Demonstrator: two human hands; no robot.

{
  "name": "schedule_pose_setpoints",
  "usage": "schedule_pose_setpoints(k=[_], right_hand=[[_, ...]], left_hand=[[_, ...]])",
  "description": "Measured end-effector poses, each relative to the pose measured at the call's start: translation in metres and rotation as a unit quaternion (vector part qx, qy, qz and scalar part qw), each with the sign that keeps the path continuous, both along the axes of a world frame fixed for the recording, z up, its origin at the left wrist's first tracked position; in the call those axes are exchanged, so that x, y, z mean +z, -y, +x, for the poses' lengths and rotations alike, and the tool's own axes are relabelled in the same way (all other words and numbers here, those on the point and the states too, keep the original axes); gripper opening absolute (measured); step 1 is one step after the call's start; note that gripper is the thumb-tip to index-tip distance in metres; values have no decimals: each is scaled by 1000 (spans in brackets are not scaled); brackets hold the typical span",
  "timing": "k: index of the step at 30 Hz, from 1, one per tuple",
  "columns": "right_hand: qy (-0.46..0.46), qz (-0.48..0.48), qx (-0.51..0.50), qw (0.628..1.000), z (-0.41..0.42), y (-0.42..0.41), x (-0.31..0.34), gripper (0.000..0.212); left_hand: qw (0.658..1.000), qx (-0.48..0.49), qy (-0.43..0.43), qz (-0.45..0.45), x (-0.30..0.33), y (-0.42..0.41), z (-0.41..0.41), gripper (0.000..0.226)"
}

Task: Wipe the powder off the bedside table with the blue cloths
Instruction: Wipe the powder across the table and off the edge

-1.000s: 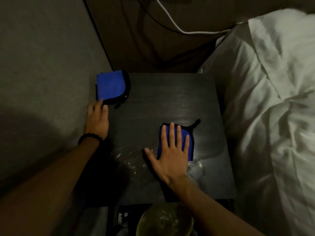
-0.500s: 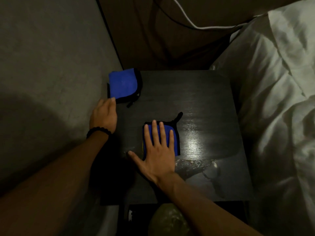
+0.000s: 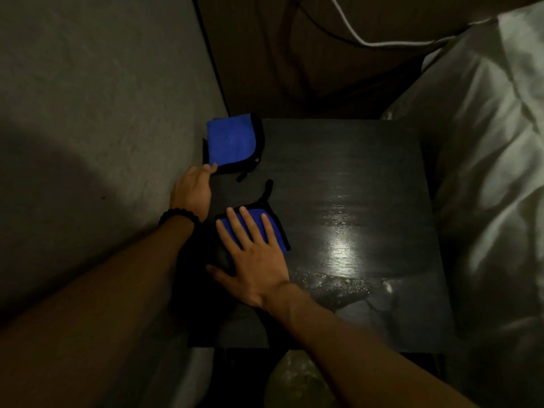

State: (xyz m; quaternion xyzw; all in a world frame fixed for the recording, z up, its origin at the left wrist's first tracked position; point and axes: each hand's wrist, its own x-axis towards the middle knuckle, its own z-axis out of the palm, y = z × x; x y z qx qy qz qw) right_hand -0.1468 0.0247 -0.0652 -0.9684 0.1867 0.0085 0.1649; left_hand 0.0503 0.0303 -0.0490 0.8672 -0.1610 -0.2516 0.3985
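Note:
The dark bedside table point(image 3: 368, 178) fills the middle of the head view. My right hand point(image 3: 250, 257) lies flat with spread fingers on a folded blue cloth point(image 3: 276, 231) near the table's left side. A second folded blue cloth point(image 3: 231, 141) with black trim sits at the far left corner. My left hand point(image 3: 192, 191) rests at the table's left edge, fingertips touching that cloth's near edge. White powder point(image 3: 332, 282) streaks the table's near right part, to the right of my right wrist.
A grey wall point(image 3: 97, 128) runs along the left of the table. A bed with white bedding point(image 3: 485, 142) stands close on the right. A white cable point(image 3: 368, 39) hangs behind the table. A rounded pale object point(image 3: 294, 381) sits below the table's front edge.
My right hand has slid its cloth leftward across the table, away from the powder. My left hand has reached forward and now touches the corner cloth.

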Motion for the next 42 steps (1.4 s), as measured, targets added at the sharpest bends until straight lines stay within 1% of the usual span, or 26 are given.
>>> schedule_pose_setpoints(k=[3,9,13,17,19,21,23,24,26,27,30,33,35,38,42], right_hand=[[0,6,28,1000,2,2,-1,87],[5,4,125,992,5,10,1,83],[20,13,173,985,8,11,1,77],[40,47,183,981,9,14,10,61],[76,57,134,986,11,8,15,55],[98,44,3,994,21,-10,22,63],[58,33,-139,988,35,-29,29,72],[18,27,-182,983,41,-37,29,75],[-53,40,-225,972,50,-46,22,79],[-61,47,-238,968,53,-49,18,81],[-45,50,-257,964,57,-52,11,87],[-24,31,-220,975,51,-51,8,90],[0,33,-156,987,44,-50,6,91],[8,34,-62,997,33,-45,5,92],[30,30,72,997,17,-32,5,79]], left_hand=[[1000,13,-15,-9,-2,1,1,31],[998,42,-40,-22,1,3,3,18],[998,42,-42,-27,1,2,2,23],[998,50,-32,-18,0,2,1,28],[999,39,-18,-19,-1,2,1,33],[999,27,-5,-20,-1,3,1,35],[999,30,-4,-16,0,5,-1,37],[999,35,-5,-12,0,6,-1,38],[999,43,-13,-7,0,8,-2,38],[999,48,-20,-7,1,8,-2,37],[998,55,-26,-9,1,9,0,33],[999,45,-13,-11,1,8,-1,31],[998,52,-18,-13,0,8,1,29],[999,49,-9,-6,-1,9,-2,32],[998,55,3,-1,-1,8,-4,35]])
